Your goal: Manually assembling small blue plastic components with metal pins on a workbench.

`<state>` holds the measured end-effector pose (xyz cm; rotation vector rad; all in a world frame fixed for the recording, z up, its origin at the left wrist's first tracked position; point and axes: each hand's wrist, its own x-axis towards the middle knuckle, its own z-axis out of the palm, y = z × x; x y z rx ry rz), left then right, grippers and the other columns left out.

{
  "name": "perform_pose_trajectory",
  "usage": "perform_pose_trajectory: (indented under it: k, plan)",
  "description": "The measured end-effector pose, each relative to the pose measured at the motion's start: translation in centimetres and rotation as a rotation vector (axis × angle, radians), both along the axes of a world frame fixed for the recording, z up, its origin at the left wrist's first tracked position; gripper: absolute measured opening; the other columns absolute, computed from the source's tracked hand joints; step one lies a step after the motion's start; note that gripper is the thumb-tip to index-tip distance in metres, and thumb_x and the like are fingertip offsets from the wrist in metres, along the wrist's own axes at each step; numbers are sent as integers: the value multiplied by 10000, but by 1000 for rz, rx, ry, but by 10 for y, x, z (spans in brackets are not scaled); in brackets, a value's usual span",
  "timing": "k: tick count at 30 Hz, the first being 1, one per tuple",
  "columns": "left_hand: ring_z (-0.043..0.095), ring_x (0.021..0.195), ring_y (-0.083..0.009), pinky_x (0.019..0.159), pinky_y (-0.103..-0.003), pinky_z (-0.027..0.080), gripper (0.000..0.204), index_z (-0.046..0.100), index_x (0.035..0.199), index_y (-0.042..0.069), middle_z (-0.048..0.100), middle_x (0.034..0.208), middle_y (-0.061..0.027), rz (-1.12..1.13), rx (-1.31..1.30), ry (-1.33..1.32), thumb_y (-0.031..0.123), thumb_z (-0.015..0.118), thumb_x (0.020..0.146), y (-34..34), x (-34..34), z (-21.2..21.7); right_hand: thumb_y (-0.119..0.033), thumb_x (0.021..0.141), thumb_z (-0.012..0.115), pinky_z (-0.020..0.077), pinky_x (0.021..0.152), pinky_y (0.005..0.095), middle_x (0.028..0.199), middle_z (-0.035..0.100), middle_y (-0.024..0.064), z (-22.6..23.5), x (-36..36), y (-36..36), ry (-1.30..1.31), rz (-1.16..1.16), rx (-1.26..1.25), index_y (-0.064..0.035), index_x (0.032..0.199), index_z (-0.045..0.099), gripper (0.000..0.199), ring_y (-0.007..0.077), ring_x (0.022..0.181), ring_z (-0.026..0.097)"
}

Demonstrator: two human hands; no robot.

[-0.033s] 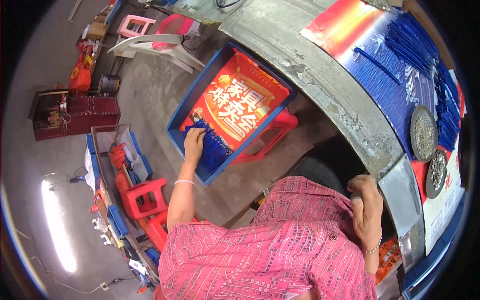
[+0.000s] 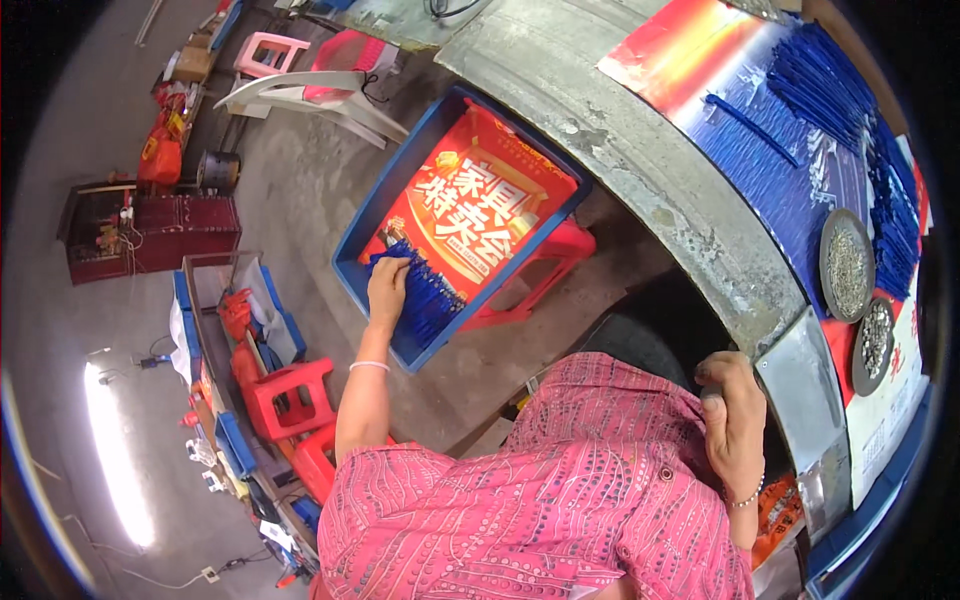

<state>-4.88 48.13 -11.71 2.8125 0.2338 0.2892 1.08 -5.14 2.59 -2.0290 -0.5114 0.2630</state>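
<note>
Head view: the left hand (image 2: 387, 285) closes its grip on blue sticks (image 2: 425, 295) in a blue tray (image 2: 352, 262).
Under that grip only a small bundle lies; many sticks (image 2: 830, 90) remain on the counter (image 2: 640, 150). The right hand (image 2: 733, 420) rests curled by it, holding nothing visible.

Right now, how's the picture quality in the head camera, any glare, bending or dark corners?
Head view: black fisheye corners; the grey table edge bends strongly; a blown-out white glare streak sits on the floor at lower left; the left hand on the blue strips is reasonably sharp; the right hand lies in shadow.
</note>
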Motion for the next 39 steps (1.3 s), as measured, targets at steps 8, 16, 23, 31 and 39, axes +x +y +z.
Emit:
perform_pose_trajectory:
  k: [8, 16, 23, 31, 39]
  plan:
    - [611, 870, -218, 793, -292, 476, 139, 636, 985, -34, 624, 948, -127, -68, -282, -192, -23, 569, 863, -108, 93, 74, -226, 820, 622, 452, 710, 409, 926, 555, 168, -3, -5, -14, -10, 68, -121, -6, 944, 543, 265, 361, 814, 554]
    - [584, 939, -335, 794, -380, 476, 229, 637, 1011, 21, 596, 994, -163, -908, -400, -194, -9, 612, 785, -338, 241, 136, -224, 800, 662, 440, 669, 395, 898, 542, 119, 0, -19, -23, -115, 77, -192, -41, 937, 561, 250, 303, 772, 548]
    - [536, 893, -305, 762, -407, 425, 173, 593, 919, 38, 544, 922, -116, -1054, -201, -297, 88, 662, 768, -413, 315, 101, -189, 810, 664, 463, 711, 384, 912, 549, 121, 16, -42, -64, 29, -93, -278, -31, 924, 558, 222, 310, 814, 564]
    - [516, 871, -308, 751, -400, 391, 134, 534, 891, 38, 527, 877, -109, -1054, -162, -270, 51, 621, 791, -415, 311, 100, -43, 774, 644, 474, 686, 379, 832, 559, 135, 55, 17, -110, -166, -198, -200, -29, 911, 556, 164, 330, 781, 576]
    - [554, 820, -335, 719, -402, 438, 121, 534, 897, 1, 574, 842, -156, -1006, -369, -289, 3, 607, 800, -413, 307, 100, -76, 836, 549, 429, 718, 401, 915, 549, 128, 15, 197, -127, -477, -175, -670, -53, 1052, 577, 219, 312, 840, 558]
